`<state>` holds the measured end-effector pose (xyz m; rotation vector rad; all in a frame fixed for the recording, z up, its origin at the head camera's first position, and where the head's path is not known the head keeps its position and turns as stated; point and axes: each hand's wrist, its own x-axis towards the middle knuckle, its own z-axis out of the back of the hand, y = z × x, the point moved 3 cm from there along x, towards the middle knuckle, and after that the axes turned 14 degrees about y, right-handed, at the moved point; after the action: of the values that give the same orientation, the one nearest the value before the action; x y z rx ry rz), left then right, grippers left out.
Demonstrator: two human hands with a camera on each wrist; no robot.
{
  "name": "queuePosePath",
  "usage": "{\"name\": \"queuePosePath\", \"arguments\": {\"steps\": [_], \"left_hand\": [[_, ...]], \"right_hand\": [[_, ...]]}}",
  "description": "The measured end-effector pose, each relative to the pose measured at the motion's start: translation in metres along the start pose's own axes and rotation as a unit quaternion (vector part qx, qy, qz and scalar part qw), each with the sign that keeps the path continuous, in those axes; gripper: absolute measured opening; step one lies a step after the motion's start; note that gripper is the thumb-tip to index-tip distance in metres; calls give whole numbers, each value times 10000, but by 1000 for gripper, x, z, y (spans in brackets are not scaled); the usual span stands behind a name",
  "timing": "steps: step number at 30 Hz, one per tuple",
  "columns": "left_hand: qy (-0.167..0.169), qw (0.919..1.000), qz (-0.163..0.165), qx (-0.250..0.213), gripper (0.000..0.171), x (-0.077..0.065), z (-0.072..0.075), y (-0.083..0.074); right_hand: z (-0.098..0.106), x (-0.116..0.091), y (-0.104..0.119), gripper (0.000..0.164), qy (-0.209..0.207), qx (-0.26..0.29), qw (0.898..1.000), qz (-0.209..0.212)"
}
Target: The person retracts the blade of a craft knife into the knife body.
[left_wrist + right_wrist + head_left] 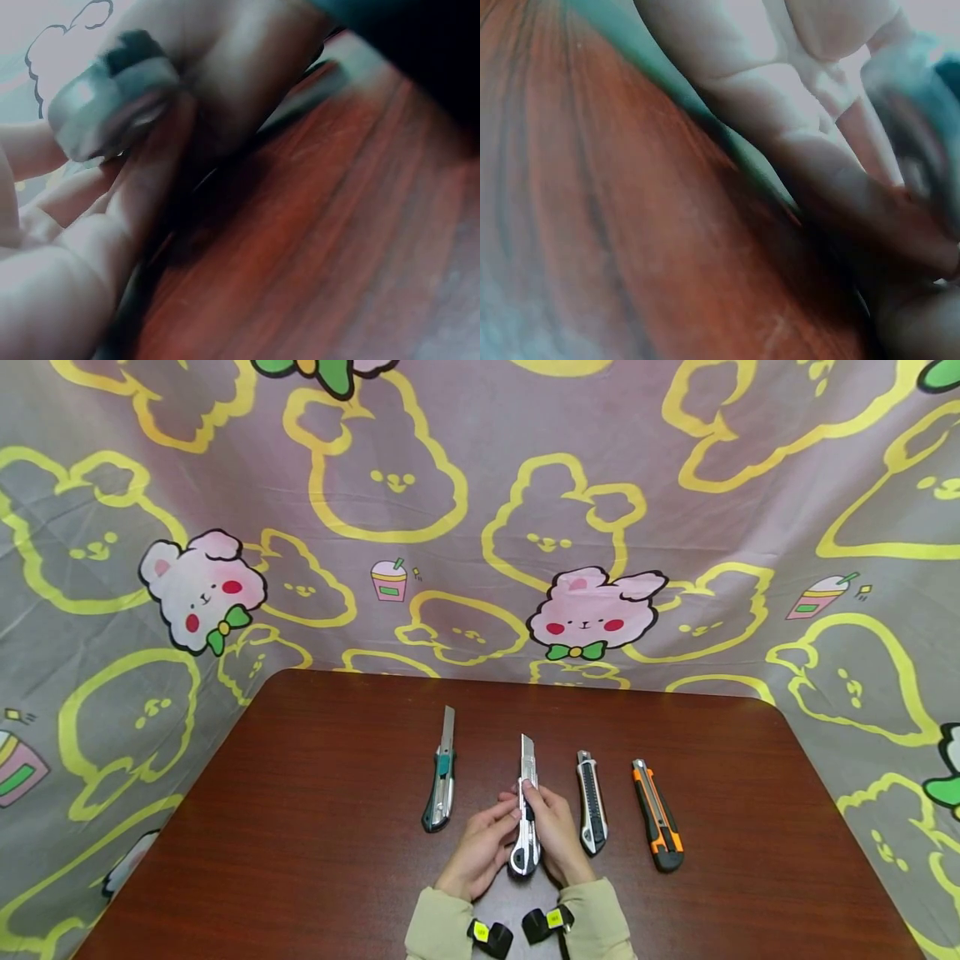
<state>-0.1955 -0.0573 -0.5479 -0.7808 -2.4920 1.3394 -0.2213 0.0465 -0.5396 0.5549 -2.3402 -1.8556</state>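
Observation:
Both hands hold a silver utility knife (524,847) above the table's near middle, its blade extended and pointing away. The right hand (557,833) grips it from the right, with the thumb against the black slider area. From the left, the left hand (482,847) has its thumb and fingers around the handle's side; some fingertips are hidden behind the knife. In the left wrist view the knife's rounded butt (112,105) shows blurred between fingers. The right wrist view catches the same knife (911,112) at its right edge, also blurred.
On the brown table (300,827), a green-and-silver utility knife (441,789) with its blade out lies to the left. To the right lie a white-and-black utility knife (592,806) and an orange-and-black one (657,818). A patterned cloth (465,552) hangs around the table.

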Motion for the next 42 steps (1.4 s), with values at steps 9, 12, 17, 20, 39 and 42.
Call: {"name": "queuePosePath", "arguments": {"steps": [9,12,17,20,39,42], "left_hand": [[43,9999,47,-131,49,-1,-1,-1],[161,9997,105,-158,49,-3,-2,-2],[537,9974,383,-297,48,-5,-3,-3],[590,9965,488,-329,48,-6,-4,-4],[337,9984,381,249,45,1,-7,3],[367,9983,359,259,44,1,-6,4]], "right_hand": [[-2,1,-3,56,176,67,9998,59],[-3,0,-3,56,222,-72,9997,85],[-3,-1,-2,54,174,-179,9997,80],[-2,-1,-2,54,85,-151,9998,44],[2,-1,0,64,-566,-79,9979,-302],[1,-1,-2,61,-633,-172,9975,-256]]}}
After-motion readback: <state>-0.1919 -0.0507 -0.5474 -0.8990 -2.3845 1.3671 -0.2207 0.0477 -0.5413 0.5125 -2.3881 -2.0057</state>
